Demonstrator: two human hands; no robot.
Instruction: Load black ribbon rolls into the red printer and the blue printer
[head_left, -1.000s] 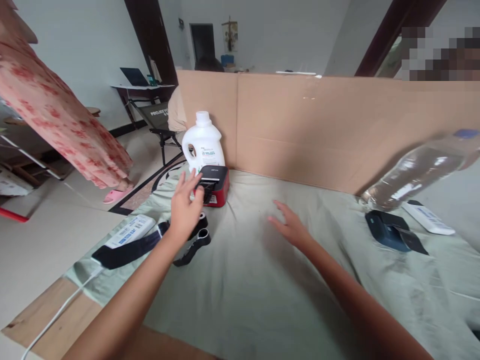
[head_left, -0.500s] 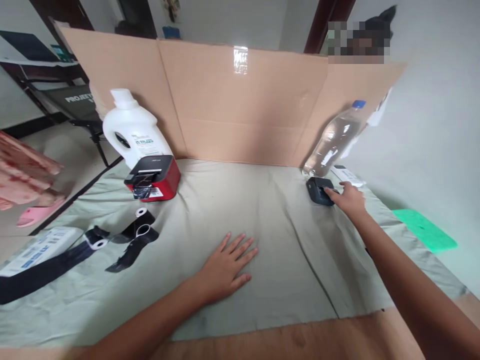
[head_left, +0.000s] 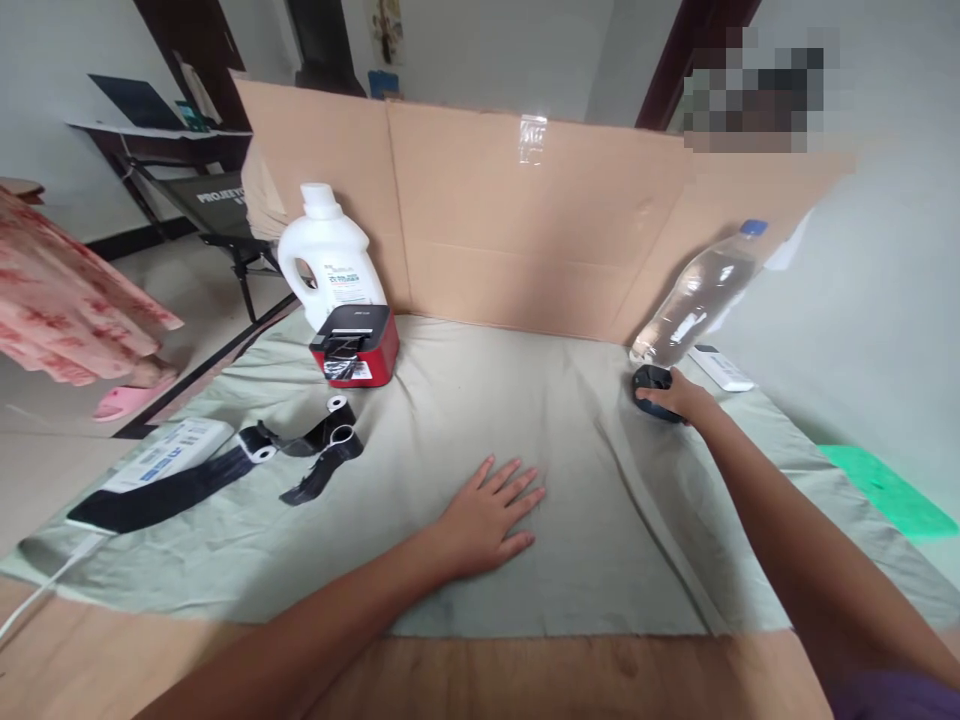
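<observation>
My left hand [head_left: 487, 520] lies flat on the grey-green cloth [head_left: 480, 390], fingers spread, holding nothing. Far to the right, my right hand [head_left: 688, 395] is closed around a small black box-shaped device [head_left: 651, 388]; part of it is hidden by my fingers. Just behind the device, a clear plastic bottle with a blue cap [head_left: 694, 300] leans against the cardboard. A red and black printer [head_left: 367, 350] sits at the left, with shiny black film at its front. Unrolled black paper rolls [head_left: 322, 465] lie in front of that printer.
A white jug [head_left: 334, 255] stands behind the red printer, before a cardboard screen [head_left: 517, 220]. A white power strip [head_left: 172, 455] lies at the left, a white box-like item [head_left: 721, 369] at the right. Someone in a pink patterned garment [head_left: 71, 290] stands left. A green mat [head_left: 889, 490] is at the right.
My right hand has gone from touching the black device's side to wrapping its fingers around it. My left hand stays flat on the cloth. The whole view has shifted slightly left.
</observation>
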